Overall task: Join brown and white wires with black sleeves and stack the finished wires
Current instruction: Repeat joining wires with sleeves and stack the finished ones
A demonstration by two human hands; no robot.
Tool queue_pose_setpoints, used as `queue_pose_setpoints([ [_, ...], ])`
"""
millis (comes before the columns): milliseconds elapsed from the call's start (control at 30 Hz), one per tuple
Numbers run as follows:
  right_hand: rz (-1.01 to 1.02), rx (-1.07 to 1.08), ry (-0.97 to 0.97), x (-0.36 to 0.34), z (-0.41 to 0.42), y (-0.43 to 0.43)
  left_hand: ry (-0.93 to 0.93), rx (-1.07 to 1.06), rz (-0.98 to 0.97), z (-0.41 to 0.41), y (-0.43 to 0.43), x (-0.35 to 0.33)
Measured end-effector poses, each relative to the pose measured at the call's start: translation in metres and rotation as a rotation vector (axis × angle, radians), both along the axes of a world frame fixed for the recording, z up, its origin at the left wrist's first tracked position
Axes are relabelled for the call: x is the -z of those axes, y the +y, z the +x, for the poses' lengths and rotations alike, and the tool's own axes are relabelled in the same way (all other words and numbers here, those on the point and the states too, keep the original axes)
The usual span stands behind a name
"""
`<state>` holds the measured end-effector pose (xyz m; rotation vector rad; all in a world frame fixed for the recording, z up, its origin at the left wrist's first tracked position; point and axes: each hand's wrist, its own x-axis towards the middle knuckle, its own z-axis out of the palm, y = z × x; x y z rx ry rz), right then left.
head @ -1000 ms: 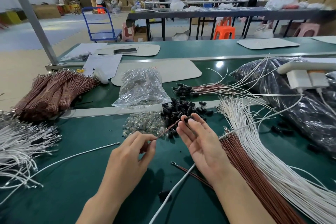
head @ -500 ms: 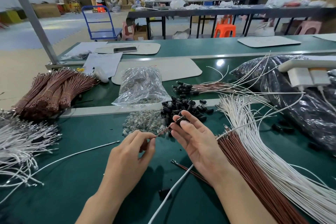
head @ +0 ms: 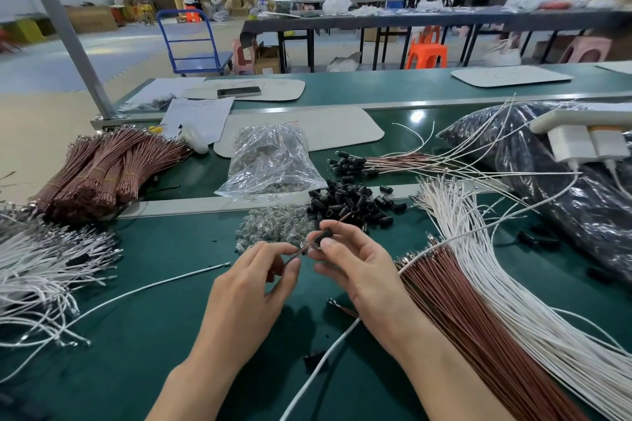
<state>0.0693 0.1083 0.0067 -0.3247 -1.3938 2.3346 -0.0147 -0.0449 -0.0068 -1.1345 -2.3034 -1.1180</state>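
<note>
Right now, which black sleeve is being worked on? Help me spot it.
On the green table, find the loose sleeve pile. Just nearer, the right hand pinches one sleeve. Unlike the pile's, it is threaded on a brown wire the left hand holds.

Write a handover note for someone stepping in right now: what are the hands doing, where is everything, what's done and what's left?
Left hand pinches a brown wire.
Right hand holds a black sleeve threaded on that wire.
The sleeve pile lies just beyond the hands. Spare brown wires and spare white wires fan out at the right.
Done: a bundle of finished wires lies beyond the rail.
Left: this wire shows no white partner yet. Join it, stack it, then work through the spares.
</note>
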Motion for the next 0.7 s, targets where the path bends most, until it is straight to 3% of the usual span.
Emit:
queue_pose_setpoints([
  [233, -0.190, 0.099, 0.030, -0.009, 0.007, 0.023, -0.037, 0.001, -0.041, 0.000, -0.003, 0.000],
  [467, 0.045, -0.050, -0.011, 0.004, 0.000, 0.000, -0.080, 0.043, -0.008, 0.003, 0.002, 0.002],
  [700, -0.180, 0.070, 0.042, -0.001, 0.003, 0.018, -0.149, 0.052, 0.006, -0.001, 0.000, 0.003],
])
